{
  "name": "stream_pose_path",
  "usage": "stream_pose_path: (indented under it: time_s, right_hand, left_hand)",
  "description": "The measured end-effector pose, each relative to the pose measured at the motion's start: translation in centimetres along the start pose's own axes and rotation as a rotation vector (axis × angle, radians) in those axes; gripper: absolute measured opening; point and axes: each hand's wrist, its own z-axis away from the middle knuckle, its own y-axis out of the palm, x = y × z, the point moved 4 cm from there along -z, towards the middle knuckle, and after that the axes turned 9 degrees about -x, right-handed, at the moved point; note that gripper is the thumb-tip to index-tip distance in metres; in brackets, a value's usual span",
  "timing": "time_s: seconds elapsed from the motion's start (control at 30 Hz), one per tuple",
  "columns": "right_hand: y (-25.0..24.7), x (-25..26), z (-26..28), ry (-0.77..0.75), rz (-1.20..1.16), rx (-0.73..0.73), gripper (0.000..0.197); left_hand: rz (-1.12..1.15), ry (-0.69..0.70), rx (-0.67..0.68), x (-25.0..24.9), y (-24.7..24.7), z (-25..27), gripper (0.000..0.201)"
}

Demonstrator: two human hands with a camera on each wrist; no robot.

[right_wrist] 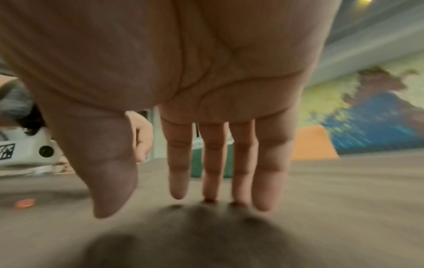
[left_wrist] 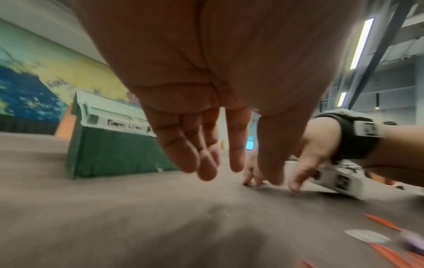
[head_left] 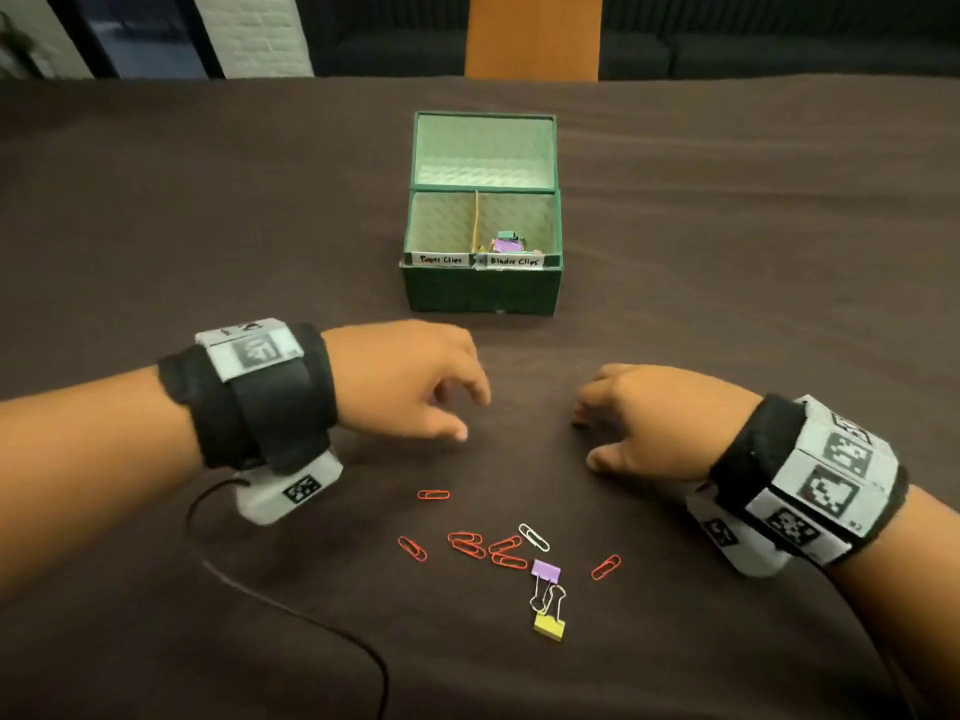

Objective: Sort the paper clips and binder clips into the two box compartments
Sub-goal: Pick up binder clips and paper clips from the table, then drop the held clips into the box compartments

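Note:
A green box [head_left: 482, 288] stands open at mid-table, split into a left compartment labelled Paper Clips [head_left: 441, 260] and a right one labelled Binder Clips [head_left: 514, 261]. Several binder clips [head_left: 506, 244] lie in the right compartment; the left looks bare. Near me on the cloth lie several red paper clips [head_left: 467, 544], one white paper clip [head_left: 534, 536], a purple binder clip [head_left: 545, 570] and a yellow binder clip [head_left: 549, 627]. My left hand [head_left: 467, 410] hovers between box and clips, fingers relaxed, holding nothing. My right hand [head_left: 587, 433] is beside it, fingertips down on the cloth, empty.
A dark brown cloth [head_left: 727, 226] covers the table. A black cable [head_left: 291, 610] runs from my left wrist toward the near edge. An orange chair back [head_left: 532, 33] stands behind the table's far edge.

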Motion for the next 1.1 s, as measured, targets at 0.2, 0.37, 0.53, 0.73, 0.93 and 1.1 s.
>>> stream_pose_path:
  time_s: [0.2, 0.37, 0.53, 0.73, 0.93, 1.1]
  right_hand:
    - [0.7, 6.7, 4.2, -0.148, -0.121, 0.095, 0.059]
    - [0.6, 8.0, 5.4, -0.143, -0.037, 0.113, 0.069]
    - [1.3, 9.0, 5.5, -0.21, -0.026, 0.162, 0.052]
    - [1.6, 9.5, 6.0, -0.26, -0.107, 0.104, 0.025]
    - [2.0, 9.5, 6.0, -0.249, -0.142, 0.121, 0.016]
    - [2.1, 9.5, 6.2, -0.315, -0.144, 0.133, 0.023]
  left_hand:
    - [-0.042, -0.074, 0.228, -2.3, 4.2, 5.8, 0.091]
    - [-0.024, -0.041, 0.178, -4.2, 5.4, 6.5, 0.081]
    - [-0.012, -0.033, 0.139, -5.6, 5.8, 6.4, 0.064]
    - [0.035, -0.019, 0.135, -6.1, 5.2, 6.4, 0.045]
    - [0.001, 0.006, 0.086, -6.7, 5.8, 5.9, 0.055]
    - [-0.001, 0.04, 0.128, -7.2, 6.2, 4.4, 0.029]
